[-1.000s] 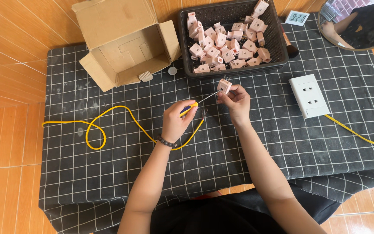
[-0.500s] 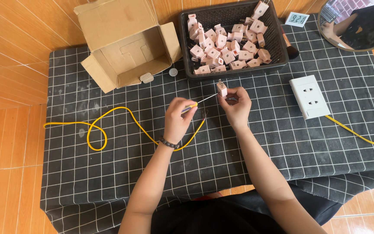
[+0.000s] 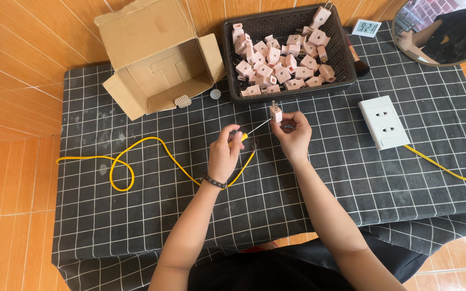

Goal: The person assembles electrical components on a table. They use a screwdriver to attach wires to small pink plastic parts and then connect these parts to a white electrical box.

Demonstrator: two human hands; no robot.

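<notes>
My left hand (image 3: 224, 156) grips a yellow-handled screwdriver (image 3: 250, 131), whose thin shaft points up and right to a small pink plug adapter (image 3: 275, 112). That adapter is pinched upright in my right hand (image 3: 293, 136), metal prongs up. Both hands hover over the middle of the black checked cloth (image 3: 136, 215). Just behind them stands a black basket (image 3: 289, 91) holding several more pink adapters (image 3: 276, 59).
An open cardboard box (image 3: 155, 59) lies at the back left, with a small white piece (image 3: 182, 101) and a round cap (image 3: 215, 94) beside it. A yellow cable (image 3: 120, 172) loops on the left. A white socket block (image 3: 384, 122) with its yellow lead sits right. A mirror (image 3: 438, 29) and small clock (image 3: 366, 27) are far right.
My right hand has turned the pink adapter upright and lowered it slightly. The screwdriver tip stays against it. Little else has moved.
</notes>
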